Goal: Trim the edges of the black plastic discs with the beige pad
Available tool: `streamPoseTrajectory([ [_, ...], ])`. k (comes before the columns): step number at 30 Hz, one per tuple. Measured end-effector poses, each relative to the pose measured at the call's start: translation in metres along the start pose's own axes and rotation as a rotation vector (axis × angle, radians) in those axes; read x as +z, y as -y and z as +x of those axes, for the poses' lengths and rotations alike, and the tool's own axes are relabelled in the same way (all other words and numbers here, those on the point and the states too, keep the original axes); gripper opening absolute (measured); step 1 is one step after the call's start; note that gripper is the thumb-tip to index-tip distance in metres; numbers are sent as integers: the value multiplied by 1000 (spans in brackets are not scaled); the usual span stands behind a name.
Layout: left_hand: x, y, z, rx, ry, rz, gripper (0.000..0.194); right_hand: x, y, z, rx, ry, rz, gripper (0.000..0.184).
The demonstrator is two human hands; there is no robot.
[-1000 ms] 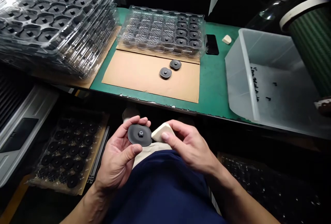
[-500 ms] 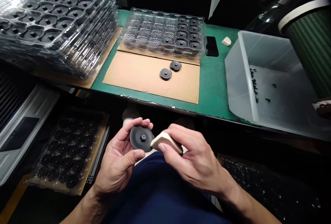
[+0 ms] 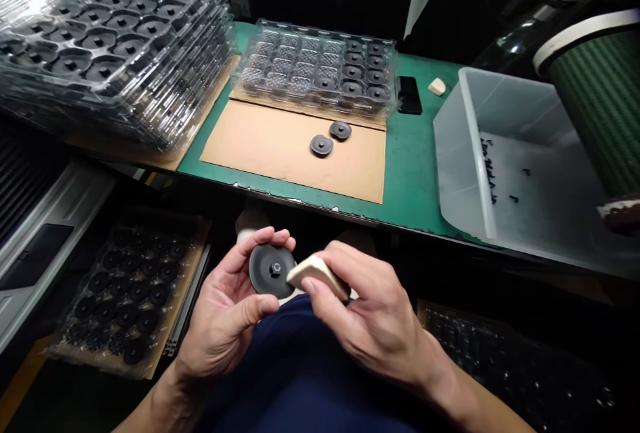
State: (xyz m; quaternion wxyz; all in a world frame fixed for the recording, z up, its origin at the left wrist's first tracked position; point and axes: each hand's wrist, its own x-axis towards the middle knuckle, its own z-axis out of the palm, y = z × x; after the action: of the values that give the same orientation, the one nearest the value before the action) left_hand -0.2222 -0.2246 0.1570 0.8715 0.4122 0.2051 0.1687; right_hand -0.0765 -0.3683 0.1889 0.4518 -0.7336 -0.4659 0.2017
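Observation:
Between the thumb and fingers of my left hand point(image 3: 231, 306) is a round black disc point(image 3: 265, 272) with a small raised stub at its centre, face up toward me. My right hand point(image 3: 373, 310) pinches a cream-coloured wedge-shaped block point(image 3: 317, 272), which looks like a polishing stone or eraser. The block's pointed corner meets the disc's right edge. Both hands are held over my lap, in front of the bench edge. Two similar discs, a nearer one point(image 3: 321, 146) and a farther one point(image 3: 341, 130), lie on a cardboard sheet point(image 3: 260, 146).
A clear compartment tray point(image 3: 300, 63), partly filled with discs, sits behind the cardboard. Stacked trays point(image 3: 165, 86) stand at left. A phone point(image 3: 410, 95), another cream block point(image 3: 437, 86) and a plastic bin point(image 3: 465, 153) with small black bits are at right. A lower tray point(image 3: 125, 293) holds more discs.
The cream block has shifted slightly left, its corner now over the disc's right rim. The left hand keeps the disc in nearly the same pose, and the camera view has moved a little.

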Motion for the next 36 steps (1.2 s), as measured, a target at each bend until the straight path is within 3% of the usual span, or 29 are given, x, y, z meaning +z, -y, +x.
streamPoseTrajectory([
  [2, -1, 0, 0, 5, -1, 0, 63, 1, 0, 0, -10, -61, -47, 17],
  [7, -2, -1, 0, -1, 5, -18, 64, 3, 1, 0, -9, 31, 81, 18],
  [10, -2, -2, 0, -9, -11, -21, 62, 4, 1, 1, -28, -79, 15, 11],
  [14, -2, -3, 1, -45, -37, -6, 65, 6, 0, 3, -7, 24, 129, 16],
  [17, -3, -3, 1, -46, -73, -6, 63, 5, -1, 3, -8, -33, 51, 14],
  [21, -8, -1, -1, -128, -67, -67, 58, 4, -4, 4, -11, 89, 96, 17],
  [26, -12, -2, -1, -201, -103, -92, 46, 6, -6, 6, -110, -37, -96, 15],
  [31, -7, -5, 0, -222, -155, -136, 36, 7, -3, 1, -13, 102, -13, 17],
  [36, -7, -4, 0, -248, -139, -132, 37, 10, -2, 0, -8, -17, -123, 15],
])
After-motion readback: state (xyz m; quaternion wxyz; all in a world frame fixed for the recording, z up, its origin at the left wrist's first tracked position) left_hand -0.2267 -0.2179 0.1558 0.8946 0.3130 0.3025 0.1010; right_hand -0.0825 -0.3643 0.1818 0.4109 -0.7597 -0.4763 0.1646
